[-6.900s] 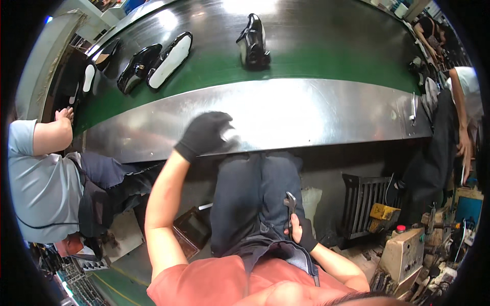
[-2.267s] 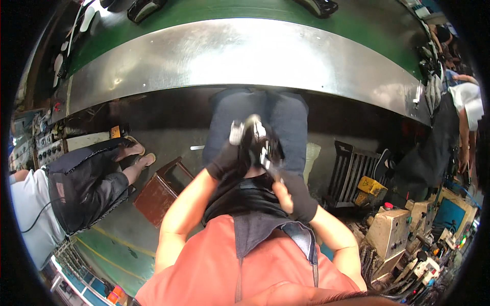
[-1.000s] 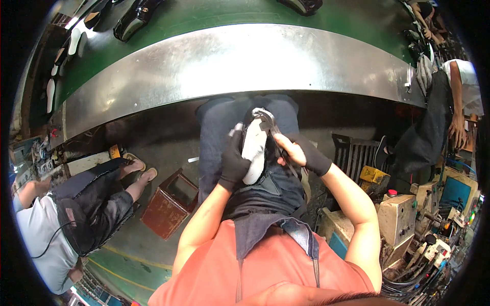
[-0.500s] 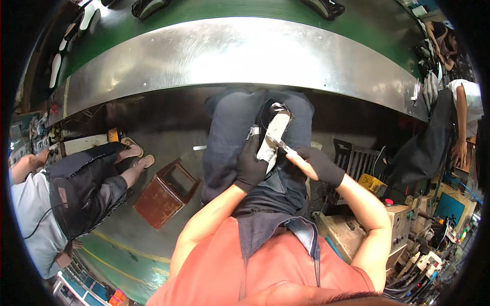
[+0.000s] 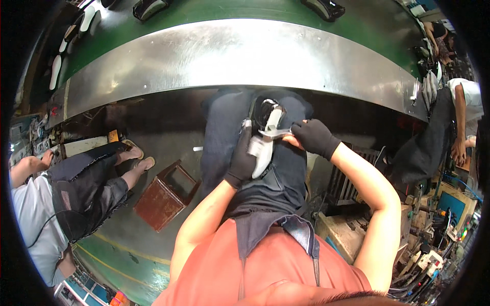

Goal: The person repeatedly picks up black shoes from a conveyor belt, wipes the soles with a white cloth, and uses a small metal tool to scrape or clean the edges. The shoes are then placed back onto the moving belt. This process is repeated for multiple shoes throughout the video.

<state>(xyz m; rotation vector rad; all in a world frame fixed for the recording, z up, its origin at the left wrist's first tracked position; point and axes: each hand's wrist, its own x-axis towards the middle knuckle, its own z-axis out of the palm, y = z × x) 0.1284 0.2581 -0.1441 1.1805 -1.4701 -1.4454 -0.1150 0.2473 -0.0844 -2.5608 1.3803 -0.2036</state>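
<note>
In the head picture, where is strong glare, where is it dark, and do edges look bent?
Head view: white glare washes out the middle of the metal ledge; deep shadow lies beneath its near edge; both long edges bow into arches, and the picture's corners are black.

We see black shoe (image 5: 265,153), pale sole (image 5: 262,163) facing up, lengthwise over our lap (image 5: 220,133); silvery metal tool (image 5: 277,133) crosswise over sole.

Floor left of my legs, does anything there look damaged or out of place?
A small white piece seems to lie alone beside your left leg, perhaps dropped. The brown wooden box sits askew to the metal table edge, its surface scuffed.
</note>
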